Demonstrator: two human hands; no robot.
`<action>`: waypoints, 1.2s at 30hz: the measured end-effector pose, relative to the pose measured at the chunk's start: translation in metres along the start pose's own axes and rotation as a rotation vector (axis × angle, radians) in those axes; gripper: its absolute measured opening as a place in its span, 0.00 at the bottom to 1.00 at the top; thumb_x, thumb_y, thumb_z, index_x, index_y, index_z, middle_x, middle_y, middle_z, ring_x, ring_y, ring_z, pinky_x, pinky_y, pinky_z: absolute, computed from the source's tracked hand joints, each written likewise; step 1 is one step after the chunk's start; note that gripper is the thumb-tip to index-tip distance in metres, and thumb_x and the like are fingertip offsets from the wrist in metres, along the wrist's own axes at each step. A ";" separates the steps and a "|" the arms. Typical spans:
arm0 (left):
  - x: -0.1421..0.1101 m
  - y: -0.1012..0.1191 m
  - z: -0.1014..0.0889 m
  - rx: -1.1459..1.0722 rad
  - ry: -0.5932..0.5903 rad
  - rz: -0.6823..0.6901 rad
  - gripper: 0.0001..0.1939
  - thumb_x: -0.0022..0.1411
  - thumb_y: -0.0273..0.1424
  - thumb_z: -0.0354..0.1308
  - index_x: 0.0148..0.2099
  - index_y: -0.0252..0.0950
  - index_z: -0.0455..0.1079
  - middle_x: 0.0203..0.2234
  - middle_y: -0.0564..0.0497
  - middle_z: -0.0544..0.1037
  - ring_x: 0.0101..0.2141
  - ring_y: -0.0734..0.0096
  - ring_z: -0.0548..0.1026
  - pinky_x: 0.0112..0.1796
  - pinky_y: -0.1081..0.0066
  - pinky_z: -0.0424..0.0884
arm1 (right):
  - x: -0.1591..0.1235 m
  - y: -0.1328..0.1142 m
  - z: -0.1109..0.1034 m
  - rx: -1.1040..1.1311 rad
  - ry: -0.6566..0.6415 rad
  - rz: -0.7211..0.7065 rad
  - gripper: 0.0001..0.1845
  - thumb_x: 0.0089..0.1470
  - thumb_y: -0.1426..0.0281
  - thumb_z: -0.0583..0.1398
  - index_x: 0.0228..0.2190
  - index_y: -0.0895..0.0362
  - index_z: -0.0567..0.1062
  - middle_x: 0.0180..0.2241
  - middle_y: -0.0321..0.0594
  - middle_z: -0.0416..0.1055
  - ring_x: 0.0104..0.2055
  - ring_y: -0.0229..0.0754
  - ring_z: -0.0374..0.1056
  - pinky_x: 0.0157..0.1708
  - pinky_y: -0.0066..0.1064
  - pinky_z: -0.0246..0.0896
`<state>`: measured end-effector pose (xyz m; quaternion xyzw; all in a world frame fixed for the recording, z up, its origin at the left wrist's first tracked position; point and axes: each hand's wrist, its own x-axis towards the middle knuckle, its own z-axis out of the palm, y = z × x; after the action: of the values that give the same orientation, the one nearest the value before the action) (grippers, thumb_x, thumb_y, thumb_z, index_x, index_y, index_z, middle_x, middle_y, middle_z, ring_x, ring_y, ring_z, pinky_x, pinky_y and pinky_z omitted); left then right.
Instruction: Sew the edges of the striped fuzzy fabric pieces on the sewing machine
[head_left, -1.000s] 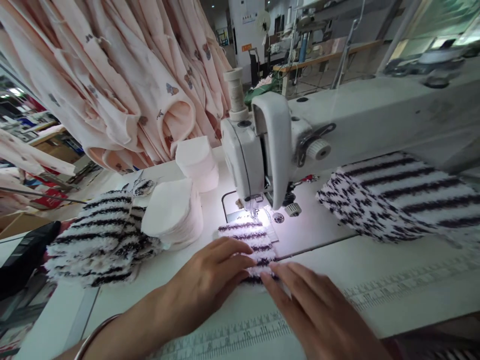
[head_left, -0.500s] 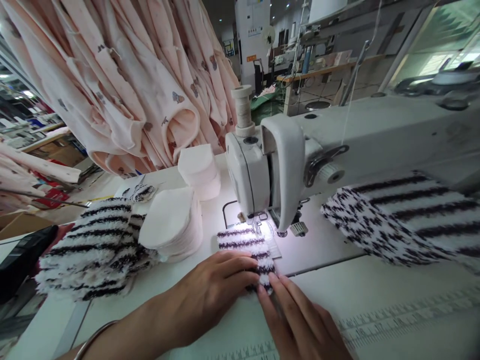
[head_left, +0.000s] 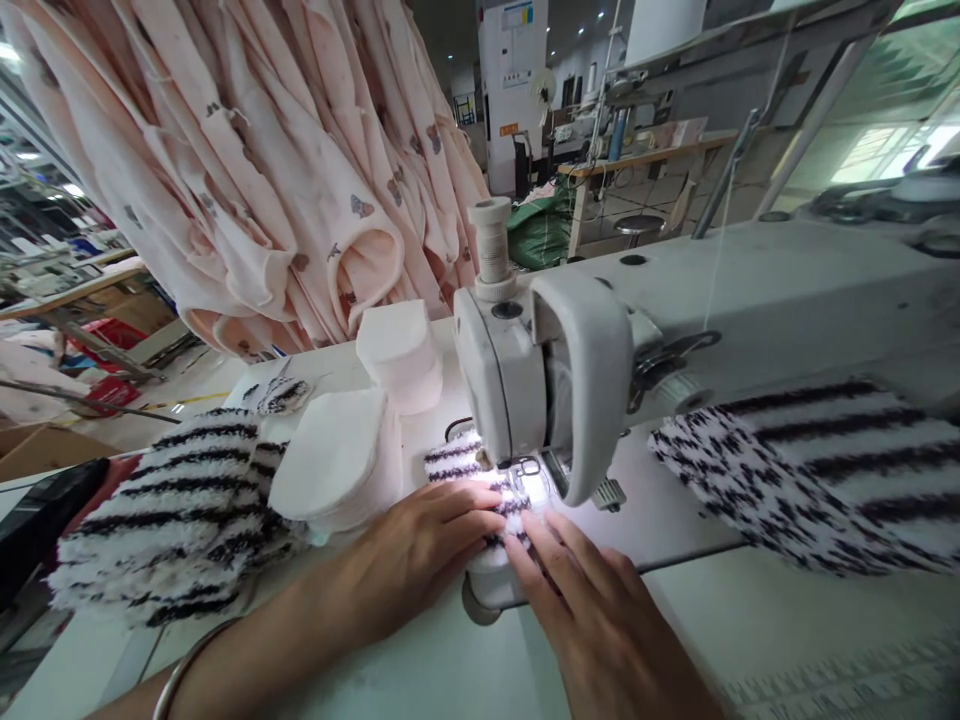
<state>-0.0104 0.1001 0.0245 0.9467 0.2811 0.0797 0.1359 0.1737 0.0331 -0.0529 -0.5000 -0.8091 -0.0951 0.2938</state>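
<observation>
A small black-and-white striped fluffy fabric piece lies on the bed of a white sewing machine, under the lit needle area. My left hand rests flat on the piece's left part, fingers stretched out. From the right, my right hand touches the near edge with extended fingers; its thumb lies close to my left fingertips. Both hands are open, pressing on the cloth rather than gripping it. My fingers hide part of the fabric.
Two stacks of white rounded pads, a nearer stack and a farther stack, stand left of the machine. Striped fluffy pieces are piled at far left, more striped fabric at right. Pale pink garments hang behind.
Both hands have slid the striped piece forward and slightly left, farther under the machine head. A rounded edge of the machine bed now shows near my hands. The view has shifted a little.
</observation>
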 end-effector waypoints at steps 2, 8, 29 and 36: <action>-0.001 -0.002 0.000 0.025 -0.002 -0.012 0.12 0.65 0.23 0.48 0.50 0.34 0.65 0.44 0.45 0.75 0.47 0.68 0.72 0.50 0.65 0.69 | 0.003 0.008 -0.001 0.011 -0.031 -0.041 0.26 0.58 0.78 0.41 0.51 0.55 0.69 0.52 0.35 0.66 0.53 0.43 0.59 0.44 0.36 0.54; -0.002 -0.004 0.006 0.046 -0.064 -0.140 0.12 0.67 0.24 0.44 0.50 0.35 0.64 0.46 0.46 0.72 0.47 0.66 0.70 0.49 0.61 0.68 | 0.014 0.030 -0.005 0.157 -0.098 -0.022 0.31 0.49 0.83 0.44 0.49 0.49 0.70 0.48 0.37 0.68 0.51 0.42 0.61 0.40 0.34 0.63; 0.004 -0.012 -0.003 0.045 -0.050 -0.022 0.14 0.66 0.22 0.45 0.50 0.35 0.64 0.40 0.46 0.71 0.41 0.68 0.68 0.44 0.67 0.67 | 0.002 -0.016 -0.005 -0.032 -0.104 0.080 0.28 0.51 0.82 0.44 0.50 0.56 0.68 0.50 0.35 0.67 0.53 0.43 0.58 0.42 0.36 0.60; 0.002 -0.001 0.013 0.178 0.070 -0.115 0.09 0.61 0.21 0.46 0.41 0.35 0.65 0.36 0.46 0.70 0.34 0.66 0.67 0.33 0.66 0.69 | 0.001 0.026 0.002 0.047 -0.063 -0.108 0.28 0.54 0.81 0.42 0.53 0.55 0.66 0.53 0.31 0.64 0.52 0.40 0.59 0.43 0.36 0.62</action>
<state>-0.0063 0.0992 0.0116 0.9340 0.3453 0.0793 0.0457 0.1951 0.0471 -0.0571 -0.4514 -0.8458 -0.0758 0.2742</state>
